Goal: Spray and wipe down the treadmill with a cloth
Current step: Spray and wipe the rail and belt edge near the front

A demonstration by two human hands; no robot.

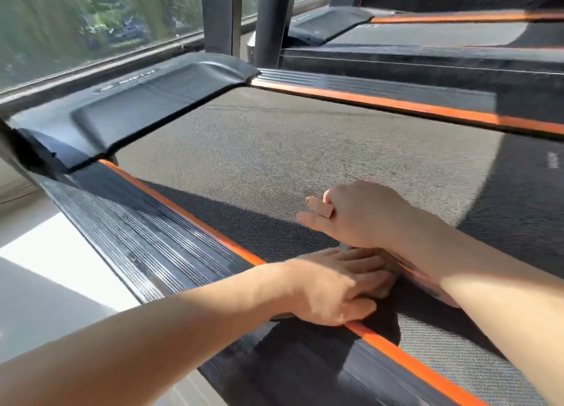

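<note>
Two hands crossed at the left edge of the treadmill (pixel 274 137) belt.
The left hand (pixel 332 286) presses flat, fingers straight, on one grey cloth (pixel 387 290), mostly hidden beside the orange strip (pixel 195 216). The right hand (pixel 357 213) crosses above; its grip cannot be told. Two orange strips flank the belt, and a second treadmill (pixel 427 36) stands beyond.

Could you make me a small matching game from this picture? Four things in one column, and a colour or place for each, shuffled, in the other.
Things:
1. left hand
2. motor cover
3. window
4. side strip

Descriptions:
A. orange
B. shows greenery outside
C. black, at the far end of the belt
D. reaches over the near strip onto the belt

Pairs: 1-D, 2-C, 3-B, 4-A
</note>
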